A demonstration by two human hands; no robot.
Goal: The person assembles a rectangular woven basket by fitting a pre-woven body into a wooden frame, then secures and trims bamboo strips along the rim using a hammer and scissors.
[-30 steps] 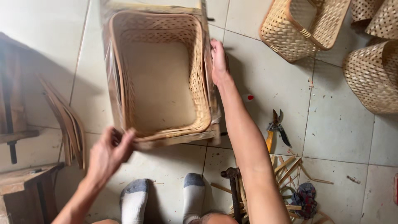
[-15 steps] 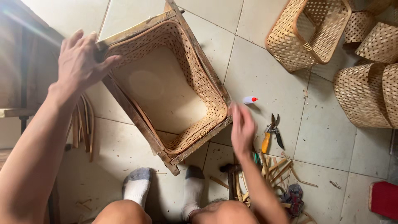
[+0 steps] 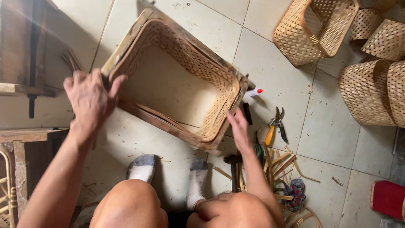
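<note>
Woven cane formed the rectangular basket in its wooden frame, lying skewed on the tiled floor at upper centre. I noted the left hand curled over the frame's left corner, gripping it, and the right hand flat and open against the lower right corner, apparently to steady it. Pruning shears lay just right.

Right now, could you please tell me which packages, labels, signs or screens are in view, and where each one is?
Small bottle: on the floor tiles just right of the woven basket, lying on its side, white with a red cap; no label can be made out.
No signs or screens show.
</note>
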